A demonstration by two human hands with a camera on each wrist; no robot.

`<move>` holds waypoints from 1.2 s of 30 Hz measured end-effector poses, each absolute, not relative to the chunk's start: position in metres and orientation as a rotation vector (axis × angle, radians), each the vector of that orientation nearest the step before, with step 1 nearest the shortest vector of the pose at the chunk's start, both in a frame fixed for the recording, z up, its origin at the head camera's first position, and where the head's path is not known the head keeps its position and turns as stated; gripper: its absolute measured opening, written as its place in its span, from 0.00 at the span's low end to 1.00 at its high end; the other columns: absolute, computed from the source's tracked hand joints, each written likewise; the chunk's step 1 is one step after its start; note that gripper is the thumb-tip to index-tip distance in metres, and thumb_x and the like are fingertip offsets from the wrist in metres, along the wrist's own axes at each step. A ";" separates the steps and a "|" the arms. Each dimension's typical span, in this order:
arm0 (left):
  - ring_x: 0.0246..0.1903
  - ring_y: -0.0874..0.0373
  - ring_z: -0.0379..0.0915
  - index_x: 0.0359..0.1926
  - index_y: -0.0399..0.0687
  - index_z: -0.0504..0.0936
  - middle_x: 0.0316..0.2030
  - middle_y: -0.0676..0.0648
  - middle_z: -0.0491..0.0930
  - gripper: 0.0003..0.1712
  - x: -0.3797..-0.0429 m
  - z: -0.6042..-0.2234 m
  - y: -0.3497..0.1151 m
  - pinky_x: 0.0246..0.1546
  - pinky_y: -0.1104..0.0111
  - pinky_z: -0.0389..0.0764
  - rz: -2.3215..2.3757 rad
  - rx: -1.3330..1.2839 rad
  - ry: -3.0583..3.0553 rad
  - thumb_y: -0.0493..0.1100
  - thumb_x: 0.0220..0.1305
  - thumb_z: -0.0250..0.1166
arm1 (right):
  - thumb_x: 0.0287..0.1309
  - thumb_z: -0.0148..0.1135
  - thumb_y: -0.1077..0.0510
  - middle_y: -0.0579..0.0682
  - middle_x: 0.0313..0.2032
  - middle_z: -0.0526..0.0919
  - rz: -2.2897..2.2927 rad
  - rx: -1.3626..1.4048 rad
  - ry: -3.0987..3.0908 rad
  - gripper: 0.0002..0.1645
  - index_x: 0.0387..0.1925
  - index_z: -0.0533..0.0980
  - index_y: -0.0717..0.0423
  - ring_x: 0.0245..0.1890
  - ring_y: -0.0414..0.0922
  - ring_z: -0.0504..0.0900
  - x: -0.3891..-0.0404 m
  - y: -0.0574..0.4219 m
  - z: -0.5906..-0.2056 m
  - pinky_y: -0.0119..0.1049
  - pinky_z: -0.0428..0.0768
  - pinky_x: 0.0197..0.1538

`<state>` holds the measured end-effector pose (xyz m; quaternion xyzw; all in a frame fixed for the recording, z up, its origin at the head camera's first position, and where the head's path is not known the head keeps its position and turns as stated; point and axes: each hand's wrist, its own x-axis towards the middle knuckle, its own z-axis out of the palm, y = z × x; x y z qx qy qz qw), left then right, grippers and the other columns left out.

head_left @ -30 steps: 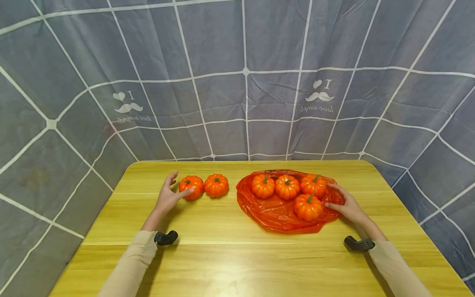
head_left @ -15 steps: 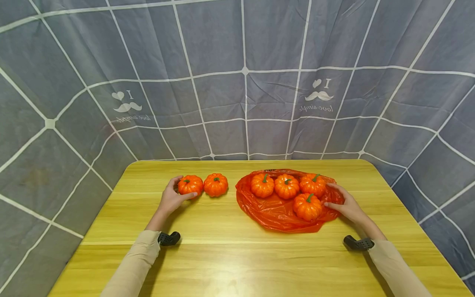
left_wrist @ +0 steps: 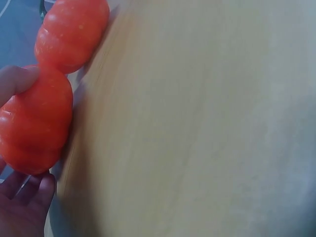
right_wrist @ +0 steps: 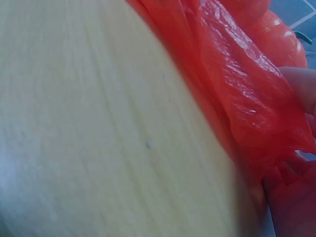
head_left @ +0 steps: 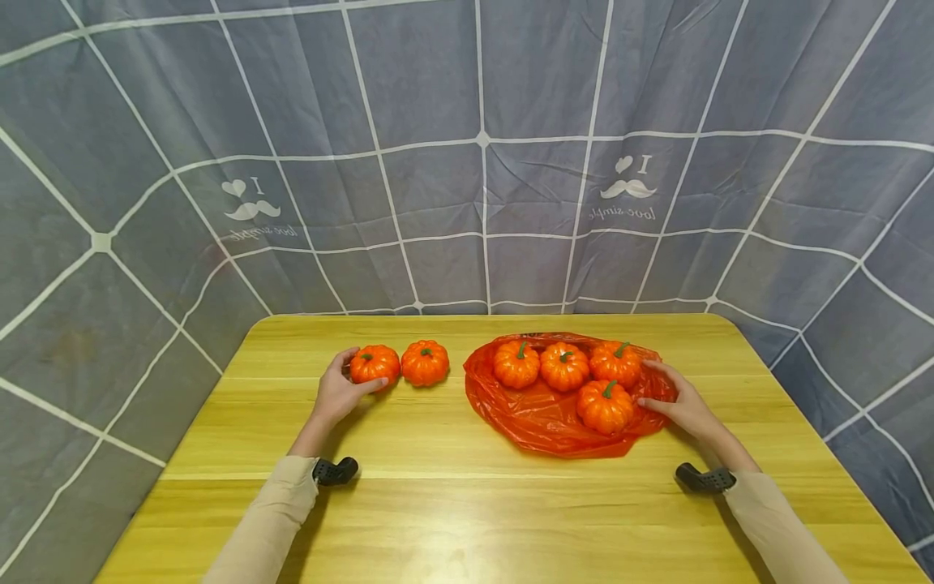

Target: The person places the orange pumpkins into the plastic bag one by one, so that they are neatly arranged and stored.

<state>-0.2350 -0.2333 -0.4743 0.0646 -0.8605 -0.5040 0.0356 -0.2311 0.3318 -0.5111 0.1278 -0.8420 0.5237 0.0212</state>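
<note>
My left hand [head_left: 339, 395] holds a small orange pumpkin [head_left: 375, 365] at the table's left, thumb on its near side and fingers round its left. The left wrist view shows the same pumpkin [left_wrist: 34, 121] between thumb and fingers. Right beside it sits a second pumpkin [head_left: 426, 362] with a green stem. Several more pumpkins [head_left: 564, 369] lie on a crumpled red plastic bag [head_left: 536, 422]. At the bag's right edge, my right hand [head_left: 686, 405] grips the plastic. Up close, the red film [right_wrist: 247, 98] runs between thumb and fingers, partly hiding the fingers.
The pumpkins and bag are along the far half of a light wooden table [head_left: 467, 519]. A grey curtain [head_left: 423, 195] with white lines hangs behind and at both sides. Each wrist wears a black camera mount [head_left: 336, 471].
My left hand has moved slightly right and closed its thumb and fingers onto the left pumpkin. The right hand, the bag and its pumpkins stay where they were.
</note>
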 end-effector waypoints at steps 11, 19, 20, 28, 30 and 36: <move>0.57 0.42 0.66 0.69 0.38 0.60 0.64 0.35 0.65 0.47 -0.219 -0.471 -0.225 0.60 0.53 0.70 -1.566 0.346 -2.572 0.45 0.51 0.73 | 0.54 0.66 0.65 0.72 0.65 0.58 1.619 0.413 -2.597 0.39 0.65 0.60 0.68 0.54 0.17 0.58 -0.231 0.330 -0.510 0.08 0.59 0.53; 0.54 0.43 0.69 0.68 0.40 0.61 0.62 0.36 0.67 0.47 -0.212 -0.461 -0.217 0.57 0.56 0.72 -1.577 0.373 -2.512 0.44 0.50 0.74 | 0.54 0.67 0.66 0.72 0.64 0.59 1.607 0.413 -2.598 0.40 0.65 0.60 0.68 0.53 0.15 0.57 -0.232 0.331 -0.513 0.08 0.59 0.52; 0.54 0.42 0.69 0.68 0.40 0.61 0.62 0.36 0.67 0.47 -0.211 -0.458 -0.215 0.57 0.55 0.72 -1.581 0.362 -2.507 0.44 0.49 0.74 | 0.53 0.67 0.66 0.72 0.64 0.59 1.610 0.412 -2.595 0.39 0.65 0.60 0.68 0.53 0.15 0.57 -0.232 0.331 -0.513 0.08 0.59 0.52; 0.56 0.43 0.69 0.67 0.40 0.64 0.61 0.37 0.69 0.47 -0.210 -0.440 -0.198 0.58 0.55 0.73 -1.592 0.291 -2.463 0.45 0.48 0.76 | 0.54 0.67 0.65 0.71 0.66 0.58 1.624 0.393 -2.619 0.40 0.66 0.59 0.67 0.52 0.15 0.56 -0.231 0.332 -0.512 0.07 0.59 0.52; 0.57 0.44 0.69 0.66 0.40 0.64 0.61 0.37 0.69 0.47 -0.210 -0.436 -0.192 0.59 0.55 0.72 -1.609 0.271 -2.446 0.44 0.47 0.76 | 0.54 0.67 0.65 0.71 0.66 0.58 1.626 0.390 -2.623 0.41 0.66 0.59 0.67 0.52 0.15 0.56 -0.230 0.332 -0.512 0.07 0.59 0.51; 0.58 0.45 0.68 0.66 0.40 0.65 0.60 0.38 0.70 0.46 -0.207 -0.424 -0.169 0.61 0.54 0.71 -1.628 0.183 -2.437 0.43 0.47 0.76 | 0.54 0.67 0.64 0.70 0.65 0.59 1.629 0.379 -2.624 0.41 0.66 0.59 0.66 0.52 0.15 0.57 -0.231 0.332 -0.511 0.08 0.60 0.51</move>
